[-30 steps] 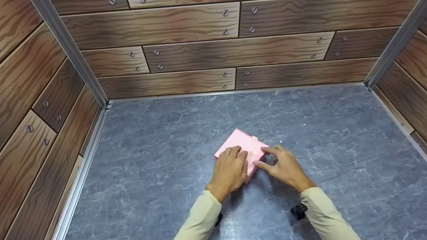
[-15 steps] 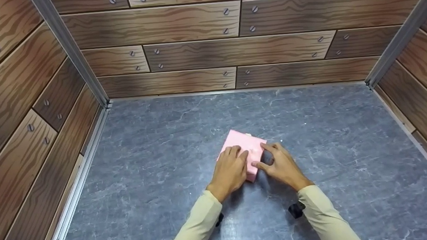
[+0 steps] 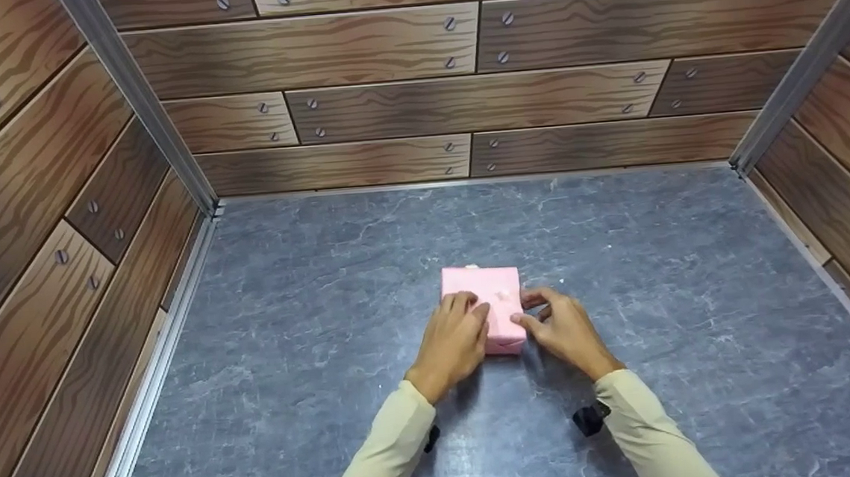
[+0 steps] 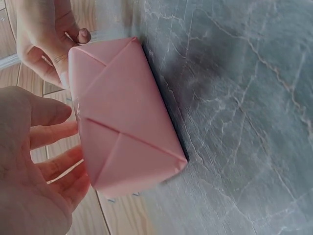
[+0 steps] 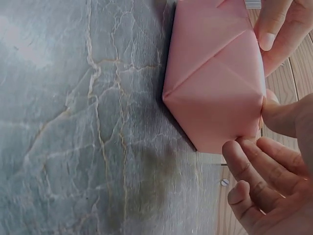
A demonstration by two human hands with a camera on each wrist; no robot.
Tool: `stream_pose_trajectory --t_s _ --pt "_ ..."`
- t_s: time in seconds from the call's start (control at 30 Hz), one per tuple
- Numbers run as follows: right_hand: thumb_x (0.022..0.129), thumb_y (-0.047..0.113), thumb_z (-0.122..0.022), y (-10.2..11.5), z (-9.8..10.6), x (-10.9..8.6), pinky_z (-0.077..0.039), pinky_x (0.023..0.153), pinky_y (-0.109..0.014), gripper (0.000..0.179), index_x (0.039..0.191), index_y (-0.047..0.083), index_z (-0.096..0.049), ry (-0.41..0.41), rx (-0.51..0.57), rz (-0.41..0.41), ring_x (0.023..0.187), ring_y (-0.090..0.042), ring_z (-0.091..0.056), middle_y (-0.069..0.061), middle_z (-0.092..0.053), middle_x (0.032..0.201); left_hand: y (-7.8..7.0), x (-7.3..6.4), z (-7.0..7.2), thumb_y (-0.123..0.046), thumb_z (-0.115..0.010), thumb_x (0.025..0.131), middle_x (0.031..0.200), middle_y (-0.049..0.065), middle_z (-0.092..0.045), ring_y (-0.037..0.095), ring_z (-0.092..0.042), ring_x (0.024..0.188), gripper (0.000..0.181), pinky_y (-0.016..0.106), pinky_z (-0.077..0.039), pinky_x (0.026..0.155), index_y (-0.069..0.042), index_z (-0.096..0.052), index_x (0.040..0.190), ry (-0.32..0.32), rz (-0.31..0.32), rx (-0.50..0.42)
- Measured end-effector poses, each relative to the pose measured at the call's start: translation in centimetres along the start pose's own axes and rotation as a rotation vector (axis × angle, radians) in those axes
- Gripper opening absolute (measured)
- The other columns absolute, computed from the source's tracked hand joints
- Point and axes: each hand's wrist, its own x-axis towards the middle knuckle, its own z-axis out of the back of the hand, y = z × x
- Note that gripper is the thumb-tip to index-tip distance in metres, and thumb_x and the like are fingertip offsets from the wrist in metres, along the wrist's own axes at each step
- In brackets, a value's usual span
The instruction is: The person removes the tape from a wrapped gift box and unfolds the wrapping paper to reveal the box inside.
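A small box wrapped in pink paper (image 3: 499,282) lies flat on the grey marbled table, its near end facing me. Folded triangular flaps show on that end in the left wrist view, where the wrapped box (image 4: 122,112) fills the middle. My left hand (image 3: 449,341) rests on the top face, fingers loosely bent. Against the right side is my right hand (image 3: 562,330), its thumb at the top edge and its fingertips touching the side; the right wrist view shows these fingers (image 5: 266,171) by the paper's corner. A small whitish bit peeks out behind the far edge, too little visible to name.
The marbled tabletop (image 3: 310,306) surrounds the box. Wood-patterned panels (image 3: 386,110) stand at the back, left and right, with metal rails at the corners. A dark wrist device (image 3: 591,419) sits under the right sleeve.
The wrapped box has turned clockwise on the table, from a diagonal position to nearly square with me. Both hands stay on it, the right fingers now further down its side.
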Motion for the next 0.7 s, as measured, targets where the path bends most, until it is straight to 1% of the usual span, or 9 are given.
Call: stream_pose_trajectory --t_s 0.1,0.17,0.27,0.37,0.47,0.57,0.63,0.7 --pt "0.084 0.008 -0.082 0.1 0.0 0.1 -0.060 0.073 -0.045 0.026 0.105 -0.002 -0.071 -0.004 0.012 -0.005 0.080 -0.028 -0.072 -0.015 -0.075 0.100 0.3 0.1 0.1 -0.018 -0.062 0.099 0.123 0.010 -0.062 0.028 -0.057 0.115 0.021 0.042 -0.052 0.092 -0.009 -0.070 0.115 0.020 0.008 -0.018" --pt "0.084 0.007 -0.082 0.2 0.0 0.2 -0.060 0.073 -0.047 0.024 0.103 -0.002 -0.072 -0.005 0.019 0.000 0.081 -0.029 -0.072 -0.014 -0.075 0.099 0.5 0.1 0.2 -0.019 -0.062 0.099 0.129 0.011 -0.062 0.029 -0.057 0.121 0.022 0.043 -0.051 0.098 -0.009 -0.070 0.117 0.036 0.006 -0.026" --pt "0.084 0.007 -0.082 0.2 0.0 0.3 -0.061 0.072 -0.046 0.023 0.102 -0.002 -0.073 -0.003 0.022 0.014 0.080 -0.029 -0.072 -0.014 -0.075 0.098 0.8 0.1 0.3 -0.018 -0.060 0.100 0.137 0.013 -0.060 0.031 -0.054 0.130 0.027 0.045 -0.047 0.107 -0.006 -0.069 0.123 0.066 0.004 -0.055" --pt "0.084 0.006 -0.082 0.3 0.0 0.5 -0.060 0.071 -0.045 0.022 0.102 -0.003 -0.073 0.002 0.018 0.025 0.080 -0.029 -0.072 -0.015 -0.075 0.098 0.9 0.1 0.4 -0.019 -0.059 0.102 0.143 0.013 -0.058 0.032 -0.050 0.137 0.031 0.045 -0.041 0.113 -0.005 -0.066 0.129 0.103 0.019 -0.095" --pt "0.084 0.007 -0.082 0.5 0.1 0.7 -0.060 0.072 -0.048 0.022 0.102 -0.003 -0.073 0.012 -0.003 0.021 0.081 -0.030 -0.072 -0.015 -0.075 0.098 1.0 0.0 0.4 -0.020 -0.060 0.102 0.145 0.012 -0.057 0.031 -0.049 0.138 0.033 0.044 -0.040 0.115 -0.005 -0.066 0.130 0.117 0.034 -0.122" --pt "0.082 0.006 -0.083 0.9 0.2 0.9 -0.059 0.071 -0.046 0.024 0.102 -0.003 -0.073 0.009 -0.047 0.017 0.078 -0.028 -0.071 -0.014 -0.075 0.097 1.0 0.0 0.3 -0.021 -0.060 0.102 0.145 0.012 -0.057 0.030 -0.049 0.138 0.033 0.042 -0.039 0.115 -0.005 -0.066 0.131 0.120 0.036 -0.125" --pt "0.079 0.004 -0.083 1.4 0.1 1.2 -0.056 0.069 -0.042 0.027 0.103 -0.003 -0.073 0.002 -0.084 0.038 0.076 -0.027 -0.069 -0.012 -0.073 0.095 1.0 0.0 0.1 -0.021 -0.060 0.102 0.145 0.011 -0.057 0.030 -0.050 0.137 0.033 0.041 -0.040 0.115 -0.006 -0.066 0.131 0.121 0.034 -0.116" --pt "0.077 0.002 -0.083 1.9 -0.2 1.6 -0.054 0.069 -0.041 0.027 0.101 -0.003 -0.073 -0.005 -0.120 0.076 0.075 -0.027 -0.066 -0.012 -0.071 0.091 0.9 0.0 0.0 -0.022 -0.060 0.102 0.145 0.011 -0.057 0.029 -0.050 0.137 0.034 0.041 -0.040 0.114 -0.006 -0.066 0.132 0.122 0.036 -0.109"
